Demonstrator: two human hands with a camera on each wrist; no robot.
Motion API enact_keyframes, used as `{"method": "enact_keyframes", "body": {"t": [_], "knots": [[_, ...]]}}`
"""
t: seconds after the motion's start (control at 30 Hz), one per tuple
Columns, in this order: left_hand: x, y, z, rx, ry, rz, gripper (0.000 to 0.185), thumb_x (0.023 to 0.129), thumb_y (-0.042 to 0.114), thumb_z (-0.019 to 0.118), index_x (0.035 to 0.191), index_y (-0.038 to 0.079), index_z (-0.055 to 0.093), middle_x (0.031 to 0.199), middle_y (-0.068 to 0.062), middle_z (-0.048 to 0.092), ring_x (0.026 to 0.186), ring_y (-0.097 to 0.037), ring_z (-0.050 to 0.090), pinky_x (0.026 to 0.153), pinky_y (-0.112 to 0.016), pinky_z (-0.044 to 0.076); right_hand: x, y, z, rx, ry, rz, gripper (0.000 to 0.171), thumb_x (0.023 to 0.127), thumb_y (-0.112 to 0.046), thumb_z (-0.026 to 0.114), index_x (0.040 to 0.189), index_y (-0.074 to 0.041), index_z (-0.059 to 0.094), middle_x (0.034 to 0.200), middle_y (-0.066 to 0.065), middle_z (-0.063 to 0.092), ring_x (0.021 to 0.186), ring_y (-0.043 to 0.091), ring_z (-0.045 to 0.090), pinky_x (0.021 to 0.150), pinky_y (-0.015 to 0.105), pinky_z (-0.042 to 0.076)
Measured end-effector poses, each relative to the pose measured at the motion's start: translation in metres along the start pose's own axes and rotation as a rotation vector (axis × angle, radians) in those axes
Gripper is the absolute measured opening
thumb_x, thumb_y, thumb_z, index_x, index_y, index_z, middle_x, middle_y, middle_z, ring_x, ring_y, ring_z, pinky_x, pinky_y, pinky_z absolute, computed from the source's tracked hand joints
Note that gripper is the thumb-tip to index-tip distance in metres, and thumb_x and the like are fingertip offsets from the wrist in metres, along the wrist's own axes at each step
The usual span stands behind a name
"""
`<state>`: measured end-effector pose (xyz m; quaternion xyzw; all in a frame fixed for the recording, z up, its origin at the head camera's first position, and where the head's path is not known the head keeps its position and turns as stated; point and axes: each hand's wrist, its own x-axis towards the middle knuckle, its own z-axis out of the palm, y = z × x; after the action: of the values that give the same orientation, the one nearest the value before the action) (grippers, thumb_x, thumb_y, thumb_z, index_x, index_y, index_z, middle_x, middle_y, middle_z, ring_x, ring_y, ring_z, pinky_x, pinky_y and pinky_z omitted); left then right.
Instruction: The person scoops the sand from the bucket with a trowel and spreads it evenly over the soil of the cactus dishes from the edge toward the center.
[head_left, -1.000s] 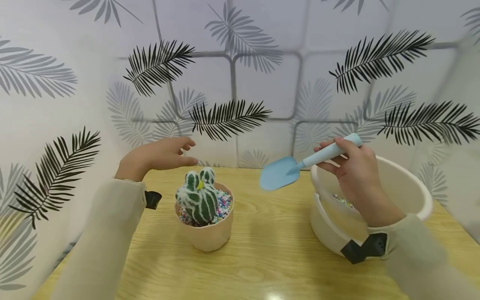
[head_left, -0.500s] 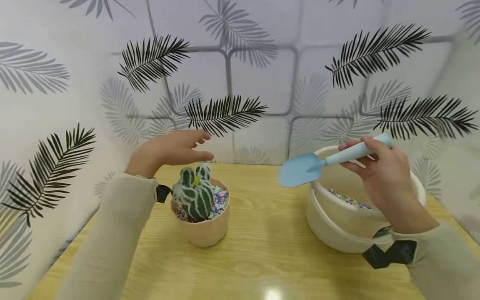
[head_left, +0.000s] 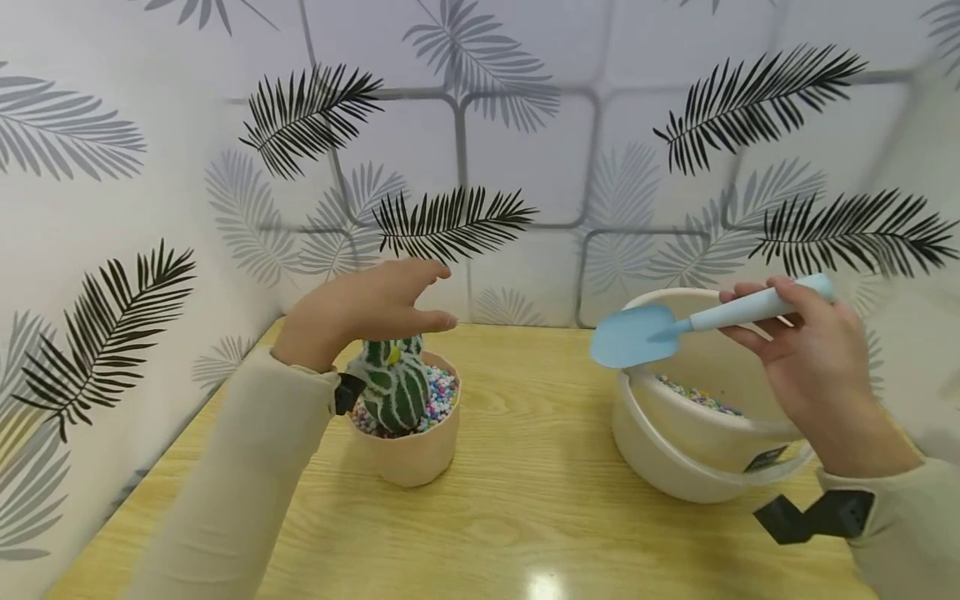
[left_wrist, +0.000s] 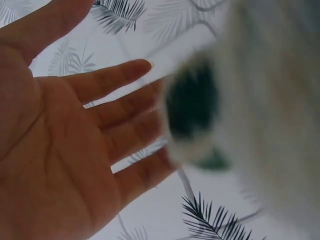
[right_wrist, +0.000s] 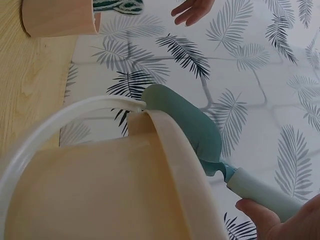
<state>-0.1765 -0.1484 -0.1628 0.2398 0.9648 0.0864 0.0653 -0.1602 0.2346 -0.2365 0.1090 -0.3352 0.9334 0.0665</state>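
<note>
My right hand (head_left: 813,375) grips the pale handle of a light blue hand trowel (head_left: 636,335) between thumb and fingers. The trowel's blade hangs over the left rim of a cream bucket (head_left: 693,475), which has colourful beads (head_left: 697,396) inside. My left hand (head_left: 367,308) hovers with its fingers extended above a green and white cactus (head_left: 397,387), covering the cactus's top in the head view. In the left wrist view the palm and fingers (left_wrist: 120,120) hold nothing, and the blurred cactus (left_wrist: 192,100) is close to the camera. The cactus stands in a peach pot (head_left: 412,458) filled with coloured beads.
The pot and bucket stand apart on a wooden table (head_left: 480,517). A wall (head_left: 525,167) with a leaf pattern rises right behind the table. The bucket's handle (right_wrist: 75,107) is lowered against its side.
My right hand has moved right with the trowel, bringing the blade over the bucket's rim. My left hand has shifted right, across the top of the cactus.
</note>
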Motion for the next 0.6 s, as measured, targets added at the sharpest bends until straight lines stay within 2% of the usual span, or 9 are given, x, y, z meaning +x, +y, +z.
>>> {"method": "enact_keyframes", "body": {"t": [0.1, 0.27, 0.43, 0.6], "knots": [[0.005, 0.007, 0.004, 0.017, -0.01, 0.017, 0.065, 0.097, 0.033, 0.054, 0.148, 0.002, 0.028, 0.153, -0.016, 0.032, 0.142, -0.032, 0.028, 0.115, -0.047, 0.025, 0.001, -0.005, -0.004, 0.004, 0.013, -0.004, 0.005, 0.1, -0.002, 0.043, 0.097, 0.001, 0.046, 0.084, 0.024, 0.068, 0.08, 0.038, 0.069, 0.069, 0.05, 0.057], [0.014, 0.018, 0.014, 0.013, -0.034, 0.031, 0.067, 0.096, 0.034, 0.055, 0.148, 0.001, 0.027, 0.153, -0.017, 0.031, 0.143, -0.031, 0.026, 0.116, -0.045, 0.024, 0.001, -0.01, -0.012, -0.021, 0.033, -0.03, 0.006, 0.1, -0.004, 0.044, 0.1, 0.001, 0.048, 0.085, 0.023, 0.068, 0.08, 0.037, 0.069, 0.069, 0.049, 0.057], [0.023, 0.03, 0.024, 0.023, -0.069, 0.028, 0.07, 0.096, 0.04, 0.054, 0.151, 0.007, 0.025, 0.155, -0.014, 0.028, 0.145, -0.028, 0.023, 0.116, -0.044, 0.024, -0.001, -0.015, -0.021, -0.04, 0.029, -0.044, 0.008, 0.1, -0.006, 0.045, 0.1, 0.001, 0.049, 0.088, 0.022, 0.068, 0.082, 0.036, 0.069, 0.071, 0.048, 0.057], [0.032, 0.04, 0.029, 0.022, -0.098, 0.037, 0.07, 0.096, 0.042, 0.053, 0.152, 0.011, 0.023, 0.156, -0.01, 0.027, 0.144, -0.024, 0.026, 0.116, -0.042, 0.026, 0.0, -0.021, -0.026, 0.009, 0.009, -0.051, 0.011, 0.101, -0.005, 0.042, 0.101, 0.003, 0.05, 0.09, 0.024, 0.069, 0.082, 0.039, 0.068, 0.071, 0.051, 0.057]]}}
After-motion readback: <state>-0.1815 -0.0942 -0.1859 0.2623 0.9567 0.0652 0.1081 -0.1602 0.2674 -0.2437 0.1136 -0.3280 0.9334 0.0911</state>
